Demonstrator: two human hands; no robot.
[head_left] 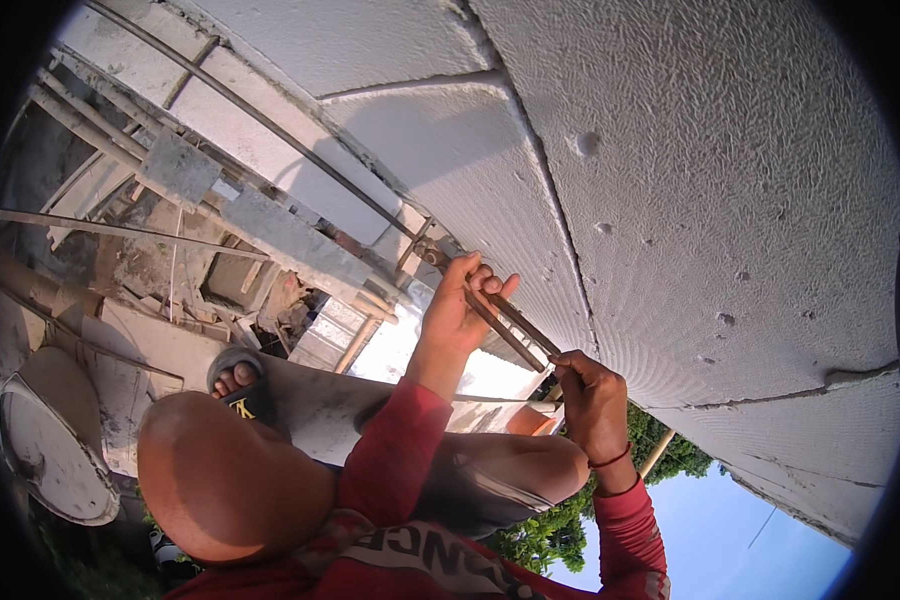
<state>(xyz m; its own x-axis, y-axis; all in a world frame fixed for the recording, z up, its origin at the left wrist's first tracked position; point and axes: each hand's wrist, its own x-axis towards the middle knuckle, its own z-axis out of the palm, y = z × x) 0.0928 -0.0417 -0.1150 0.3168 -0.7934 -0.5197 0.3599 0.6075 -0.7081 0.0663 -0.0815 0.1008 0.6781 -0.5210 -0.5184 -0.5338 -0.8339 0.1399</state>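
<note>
Rusty long-handled pincers (pixel 510 325) slant across the middle of the view. The jaws meet a crossing of thin steel bars (pixel 310 155) beside the block wall. My left hand (pixel 458 312) is closed around the handles close to the jaws, one finger sticking out. Down at the handle ends, my right hand (pixel 592 400) is closed, thumb bent against the metal. Between my hands the two handles run side by side, slightly apart. What the jaws bite on is too small to make out.
A pale block wall (pixel 710 220) with open joints rises on the right. Below lie planks (pixel 135 340), rubble and a grey board (pixel 290 235). A round whitish container (pixel 55 450) stands lower left. My bent knees and sandalled foot (pixel 238 380) are close by.
</note>
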